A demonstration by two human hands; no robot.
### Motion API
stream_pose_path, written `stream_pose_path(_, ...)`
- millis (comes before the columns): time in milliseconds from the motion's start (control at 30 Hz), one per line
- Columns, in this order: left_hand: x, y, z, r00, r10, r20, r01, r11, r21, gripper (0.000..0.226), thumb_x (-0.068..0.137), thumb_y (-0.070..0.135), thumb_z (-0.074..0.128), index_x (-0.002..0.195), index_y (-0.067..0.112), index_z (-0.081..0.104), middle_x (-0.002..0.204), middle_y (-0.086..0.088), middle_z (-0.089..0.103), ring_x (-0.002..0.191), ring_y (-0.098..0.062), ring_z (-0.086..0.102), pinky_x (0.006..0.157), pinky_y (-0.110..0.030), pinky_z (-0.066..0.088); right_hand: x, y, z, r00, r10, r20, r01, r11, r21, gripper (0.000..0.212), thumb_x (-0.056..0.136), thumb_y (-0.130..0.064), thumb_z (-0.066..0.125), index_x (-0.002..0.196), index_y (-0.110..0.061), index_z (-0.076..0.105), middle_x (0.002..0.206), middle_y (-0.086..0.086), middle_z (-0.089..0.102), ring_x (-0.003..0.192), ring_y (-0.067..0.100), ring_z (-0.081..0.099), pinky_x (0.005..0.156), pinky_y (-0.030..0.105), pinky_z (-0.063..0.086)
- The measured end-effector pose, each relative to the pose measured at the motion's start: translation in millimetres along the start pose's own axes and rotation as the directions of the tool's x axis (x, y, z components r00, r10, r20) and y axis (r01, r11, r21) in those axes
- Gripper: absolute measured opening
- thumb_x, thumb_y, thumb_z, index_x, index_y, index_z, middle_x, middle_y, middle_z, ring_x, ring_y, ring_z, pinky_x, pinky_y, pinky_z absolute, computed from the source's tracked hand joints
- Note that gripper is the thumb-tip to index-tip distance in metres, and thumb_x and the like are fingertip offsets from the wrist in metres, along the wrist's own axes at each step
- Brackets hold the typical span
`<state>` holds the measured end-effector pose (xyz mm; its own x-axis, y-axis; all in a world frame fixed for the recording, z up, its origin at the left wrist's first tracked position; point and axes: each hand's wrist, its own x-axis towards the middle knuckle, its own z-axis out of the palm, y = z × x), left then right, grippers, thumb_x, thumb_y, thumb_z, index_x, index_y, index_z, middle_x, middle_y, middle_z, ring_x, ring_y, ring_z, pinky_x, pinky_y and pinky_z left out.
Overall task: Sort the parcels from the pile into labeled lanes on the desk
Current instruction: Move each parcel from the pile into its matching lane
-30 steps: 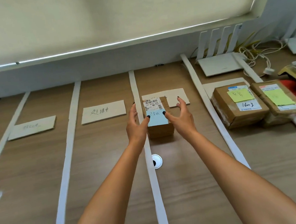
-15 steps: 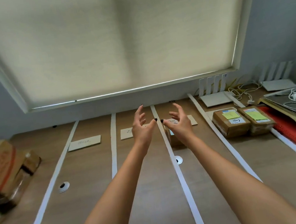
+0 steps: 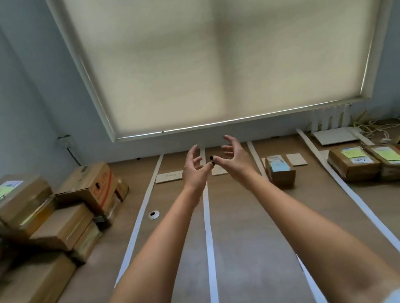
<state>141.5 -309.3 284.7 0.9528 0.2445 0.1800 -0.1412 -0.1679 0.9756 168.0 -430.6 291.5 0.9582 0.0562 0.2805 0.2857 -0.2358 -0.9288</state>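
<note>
left hand (image 3: 194,170) + right hand (image 3: 236,162): raised over tabletop (image 3: 248,259), fingers loosely spread, holding nothing | blue-noted parcel (image 3: 280,170): resting in its lane beside label card (image 3: 296,159) | pile (image 3: 48,222): far left, likely next source
</note>
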Motion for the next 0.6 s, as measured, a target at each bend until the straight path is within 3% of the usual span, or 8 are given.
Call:
stream_pose_path(133, -30, -27, -47, 0.994, -0.075, -0.086, 0.076, 0.997, 0.018, 0.060, 0.085, 0.012, 0.064, 0.138, 0.029, 0.040, 0.125, -0.009, 0.054, 0.107, -0.015, 0.053, 0.086, -0.026, 0.041, -33, 3, 42, 0.990, 0.137, 0.047, -0.142, 0.981, 0.133, 0.071, 0.082, -0.020, 0.069, 0.142, -0.021, 0.031, 0.130, 0.012, 0.050, 0.115, 0.020, 0.050, 0.093, 0.033, 0.046)
stream_pose_path(267, -52, -55, -102, 0.976, -0.139, -0.165, 0.143, 0.990, 0.010, 0.060, 0.085, 0.012, 0.062, 0.138, 0.029, 0.040, 0.126, -0.010, 0.055, 0.114, -0.019, 0.053, 0.094, -0.036, 0.046, -58, -5, 86, 0.981, 0.158, 0.117, -0.167, 0.983, 0.073, 0.075, 0.081, -0.021, 0.070, 0.143, -0.021, 0.029, 0.131, 0.012, 0.049, 0.107, 0.014, 0.046, 0.090, 0.028, 0.041)
stream_pose_path(400, -66, -71, -160, 0.976, -0.174, -0.131, 0.173, 0.985, -0.020, 0.061, 0.086, 0.014, 0.061, 0.139, 0.032, 0.037, 0.130, -0.011, 0.052, 0.118, -0.022, 0.051, 0.102, -0.046, 0.043, -89, -14, 136, 0.970, 0.186, 0.157, -0.194, 0.980, 0.036, 0.078, 0.081, -0.020, 0.071, 0.145, -0.022, 0.027, 0.134, 0.013, 0.046, 0.116, 0.020, 0.047, 0.098, 0.034, 0.043)
stream_pose_path(600, -99, -82, -263, 0.987, -0.151, -0.045, 0.149, 0.988, -0.048, 0.062, 0.086, 0.011, 0.061, 0.139, 0.029, 0.038, 0.129, -0.013, 0.051, 0.121, -0.024, 0.050, 0.105, -0.045, 0.040, -146, -36, 221, 0.953, 0.277, 0.126, -0.290, 0.952, 0.097, 0.074, 0.082, -0.021, 0.068, 0.144, -0.024, 0.027, 0.132, 0.011, 0.046, 0.118, 0.023, 0.048, 0.102, 0.041, 0.043)
